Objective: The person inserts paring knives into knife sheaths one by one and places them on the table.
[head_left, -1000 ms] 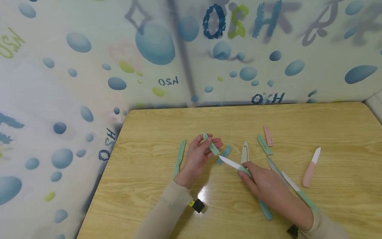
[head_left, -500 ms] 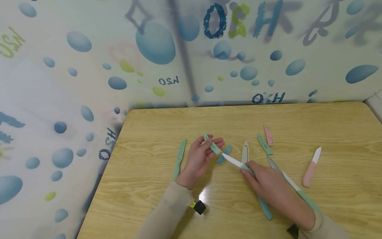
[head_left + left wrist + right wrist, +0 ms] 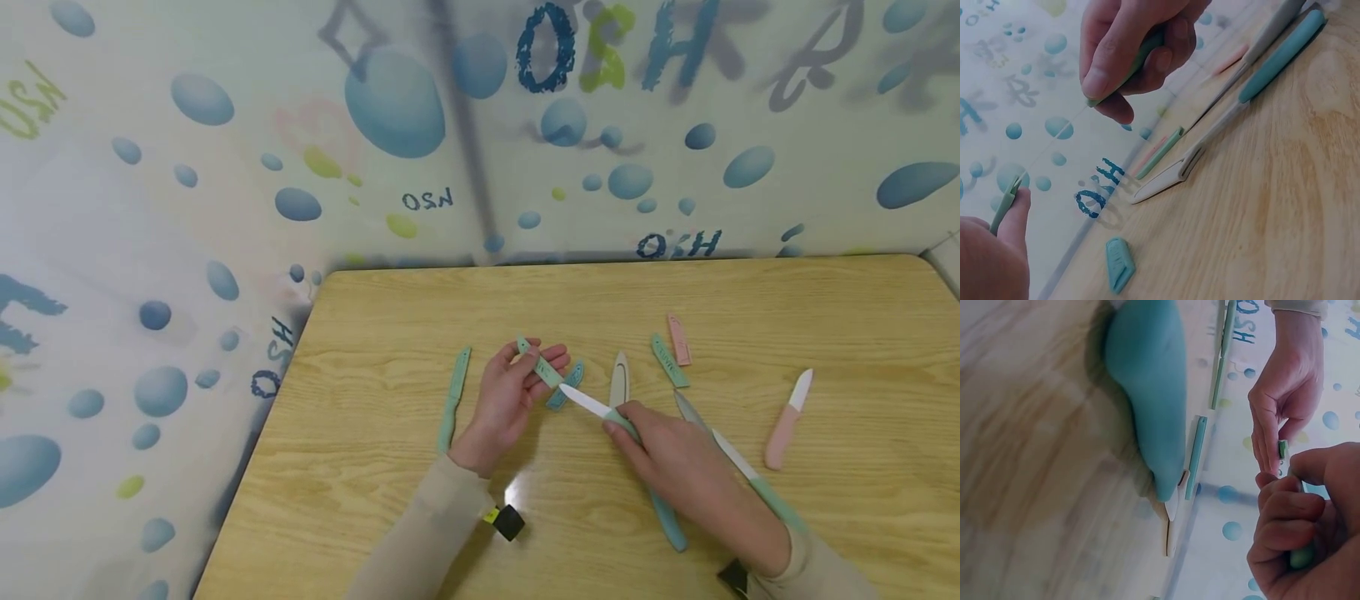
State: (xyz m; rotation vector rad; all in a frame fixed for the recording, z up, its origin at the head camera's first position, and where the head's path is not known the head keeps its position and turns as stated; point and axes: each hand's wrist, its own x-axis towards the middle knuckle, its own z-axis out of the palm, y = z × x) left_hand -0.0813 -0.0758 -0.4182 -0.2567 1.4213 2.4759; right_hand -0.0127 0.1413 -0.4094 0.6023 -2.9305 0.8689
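Observation:
In the head view my left hand [image 3: 498,404] pinches a light green blade sheath [image 3: 547,372] between thumb and fingers, its mouth facing right. My right hand [image 3: 671,458] grips the green handle of a knife, whose white blade [image 3: 585,402] points left at the sheath. The blade's tip is right at the sheath's mouth, as the left wrist view also shows at the green sheath [image 3: 1005,203]. Most of the handle is hidden inside the right fist. A blue sheath [image 3: 566,386] lies on the table just behind the blade tip.
A sheathed green knife [image 3: 453,400] lies left. Around the right arm lie a blue-handled knife [image 3: 666,521] with a pale sheath [image 3: 619,382], a grey blade [image 3: 690,410] and a green-handled knife [image 3: 772,500]. Farther off are a green sheath [image 3: 669,361], a pink sheath [image 3: 678,340] and a pink knife [image 3: 787,421].
The knife tip has moved slightly right and away from me, along with the sheath, and stays at its mouth. Both hands keep their grips. The head view has shifted a little.

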